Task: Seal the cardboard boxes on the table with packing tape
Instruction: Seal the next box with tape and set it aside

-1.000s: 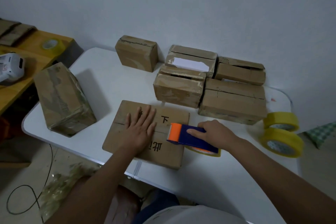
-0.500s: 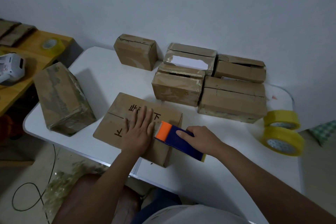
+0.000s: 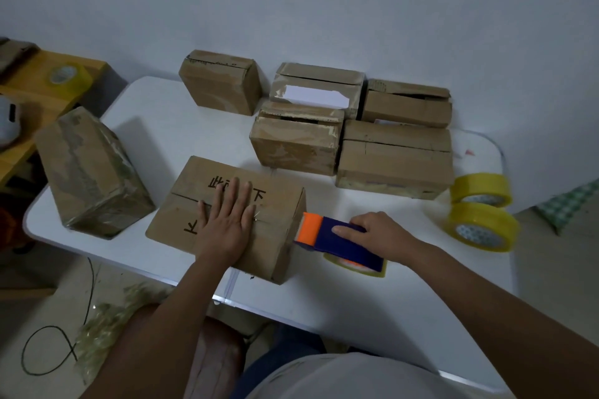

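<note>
While the left hand [image 3: 227, 223] lies flat on the box [image 3: 227, 214] at the tabletop [image 3: 356, 301] front, the right grip [image 3: 379, 236], clamped on the dispenser [image 3: 337, 236], has drawn it off the right edge, so the seam strip probably awaits cutting.

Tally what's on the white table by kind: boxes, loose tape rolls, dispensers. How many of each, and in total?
Boxes: 7 (flat one under the left hand, wrapped one, five at the back)
Loose tape rolls: 2
Dispensers: 1, held by the right hand
Total: 10
</note>
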